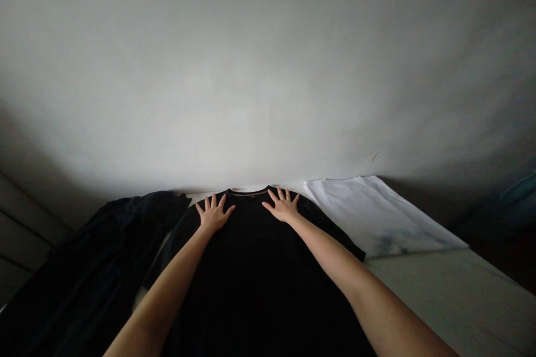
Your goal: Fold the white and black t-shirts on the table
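Lengthwise, black T-shirt [259, 290], collar [250, 192] away, both hands [213, 213] [283, 205] flat

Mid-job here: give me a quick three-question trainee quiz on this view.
1. What garment do the left hand and right hand rest on?
2. True or false: the white cloth lies to the person's right of the black T-shirt.
3. Are the fingers of both hands spread or curled into fists?

Key: 1. The black T-shirt, just below its collar. 2. True. 3. Spread.
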`<state>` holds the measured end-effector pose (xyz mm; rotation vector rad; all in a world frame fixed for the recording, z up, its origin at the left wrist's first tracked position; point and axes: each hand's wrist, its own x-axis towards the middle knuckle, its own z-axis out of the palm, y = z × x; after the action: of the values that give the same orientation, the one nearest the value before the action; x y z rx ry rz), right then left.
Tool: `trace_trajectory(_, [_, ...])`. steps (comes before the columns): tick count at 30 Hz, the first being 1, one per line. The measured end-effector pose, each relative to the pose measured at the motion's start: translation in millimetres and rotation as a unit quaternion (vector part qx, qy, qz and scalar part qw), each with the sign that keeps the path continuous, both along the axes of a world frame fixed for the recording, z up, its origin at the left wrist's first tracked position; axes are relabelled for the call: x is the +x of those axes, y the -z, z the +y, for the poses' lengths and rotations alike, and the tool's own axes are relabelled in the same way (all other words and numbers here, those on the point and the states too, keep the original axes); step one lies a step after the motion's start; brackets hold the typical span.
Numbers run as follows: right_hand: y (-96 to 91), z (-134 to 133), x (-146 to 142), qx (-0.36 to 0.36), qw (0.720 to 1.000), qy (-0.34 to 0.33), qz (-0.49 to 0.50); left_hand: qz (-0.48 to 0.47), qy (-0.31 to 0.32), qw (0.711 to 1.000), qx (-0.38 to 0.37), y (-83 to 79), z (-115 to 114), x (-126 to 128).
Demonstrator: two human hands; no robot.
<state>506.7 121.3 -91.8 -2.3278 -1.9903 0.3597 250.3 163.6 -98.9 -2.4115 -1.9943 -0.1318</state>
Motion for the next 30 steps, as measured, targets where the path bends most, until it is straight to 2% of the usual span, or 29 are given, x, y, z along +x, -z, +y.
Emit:
trace_trajectory(6, [2.6, 13, 11, -0.002, 1.0, -0.025, -0.009, -0.005, 0.015, 0.999, -0.03, -6.3, 10, -5])
trace_trajectory(12, [3.6, 10, 10, 0.011, 1.0, -0.027, -0.006, -0.007, 0.018, 1.0, -0.025, -6.0, 12, -5])
trace_trajectory(15, [-11.1, 5, 5, -0.009, 1.0, -0.024, -0.008, 0.016, 0.003, 0.999, -0.047, -19.1, 6, 2])
trace_trajectory(18, [-40.9, -10, 1, 0.025, 0.999, -0.038, -0.018, 0.019, 0.01, 1.0, -0.015, -47.7, -7, 7])
trace_trajectory(21, [-73.6, -42, 6, 0.144, 0.987, -0.061, -0.029, -0.002, 0.069, 0.995, 0.076, -84.9, -34, 1])
trace_trajectory(24, [-89.5, -93, 20, 0.239, 0.967, -0.079, -0.03, -0.008, 0.131, 0.983, 0.129, -112.5, -79, -21])
trace_trajectory(27, [-79.0, -152, 37, 0.266, 0.959, -0.095, 0.002, -0.016, 0.151, 0.981, 0.12, -116.0, -134, -52])
trace_trajectory(30, [-52.1, -208, 53, 0.277, 0.955, -0.086, 0.057, -0.034, 0.145, 0.986, 0.078, -98.1, -188, -82])
